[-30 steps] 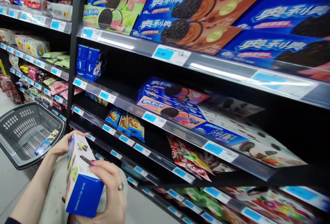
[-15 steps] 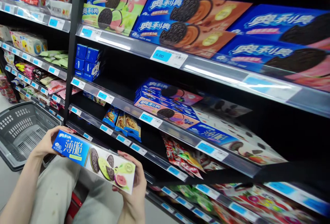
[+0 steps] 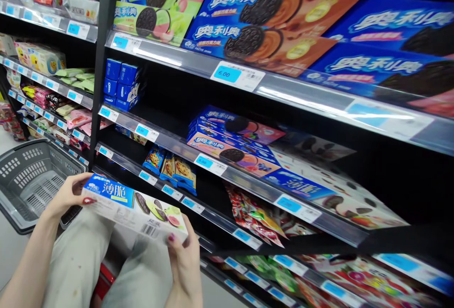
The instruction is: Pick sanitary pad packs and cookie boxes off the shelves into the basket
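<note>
Between my two hands is a long cookie box, blue at the left and white with cookie and fig pictures at the right. Its printed front tilts back, and the white side with a barcode faces me. My left hand grips the left end, thumb on the white side. At the right end my right hand is closed round the corner, its thumb at the lower edge. The box is held above my knees, in front of the lower shelves.
A grey shopping basket stands on the floor at left. Black shelves with price tags hold blue Oreo boxes, upper cookie boxes, small snack packs and red candy bags. More shelving with snacks runs along the left.
The box has been tipped back in my hands, so its white barcode side now shows below the printed front. Both hands still hold the ends. The view has shifted slightly.
</note>
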The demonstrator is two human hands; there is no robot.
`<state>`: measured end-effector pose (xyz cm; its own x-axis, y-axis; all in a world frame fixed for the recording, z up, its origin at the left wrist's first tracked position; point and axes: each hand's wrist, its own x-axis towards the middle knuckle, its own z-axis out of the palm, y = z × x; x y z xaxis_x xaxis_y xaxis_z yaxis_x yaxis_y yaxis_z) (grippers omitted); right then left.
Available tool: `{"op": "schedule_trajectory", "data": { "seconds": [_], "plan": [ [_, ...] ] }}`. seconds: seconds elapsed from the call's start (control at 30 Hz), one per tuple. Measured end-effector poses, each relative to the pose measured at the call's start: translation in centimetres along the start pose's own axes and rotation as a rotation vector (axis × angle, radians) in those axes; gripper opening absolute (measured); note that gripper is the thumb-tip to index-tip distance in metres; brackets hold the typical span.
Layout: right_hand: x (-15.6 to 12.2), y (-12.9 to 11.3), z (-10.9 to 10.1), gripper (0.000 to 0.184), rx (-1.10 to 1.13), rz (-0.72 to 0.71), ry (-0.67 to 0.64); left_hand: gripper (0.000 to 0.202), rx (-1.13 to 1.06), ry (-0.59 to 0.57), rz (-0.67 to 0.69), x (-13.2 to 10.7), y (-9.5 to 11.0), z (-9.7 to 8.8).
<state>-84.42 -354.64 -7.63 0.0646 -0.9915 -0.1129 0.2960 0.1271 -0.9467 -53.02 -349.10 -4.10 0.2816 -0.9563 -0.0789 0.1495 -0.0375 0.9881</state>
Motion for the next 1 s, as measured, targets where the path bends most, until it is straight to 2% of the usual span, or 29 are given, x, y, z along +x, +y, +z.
{"op": "schedule_trajectory", "data": {
  "seconds": [0.07,0.13,0.37,0.77,0.9,1.0],
  "plan": [
    [0.4,0.4,0.2,0.069,-0.001,0.055,0.042,0.064,-0.004,0.071,-0.054,0.2,0.0,0.4],
    [0.8,0.7,0.5,0.064,-0.011,0.118,0.063,0.059,0.001,0.094,-0.098,0.3,0.1,0.9],
    [1.5,1.0,1.3,0.069,-0.061,0.251,0.1,0.057,0.009,0.097,-0.217,0.6,-0.4,1.2],
    [1.2,0.7,1.2,0.065,-0.077,0.171,0.087,0.057,-0.007,0.085,-0.202,0.6,-0.1,1.3],
    [0.9,0.0,0.6,0.062,-0.053,0.093,0.024,0.053,-0.03,0.048,-0.13,0.4,-0.1,0.8],
    [0.5,-0.9,-0.3,0.074,-0.076,0.014,-0.051,0.059,-0.045,-0.028,-0.031,0.3,-0.5,-0.4]
  ]
}}
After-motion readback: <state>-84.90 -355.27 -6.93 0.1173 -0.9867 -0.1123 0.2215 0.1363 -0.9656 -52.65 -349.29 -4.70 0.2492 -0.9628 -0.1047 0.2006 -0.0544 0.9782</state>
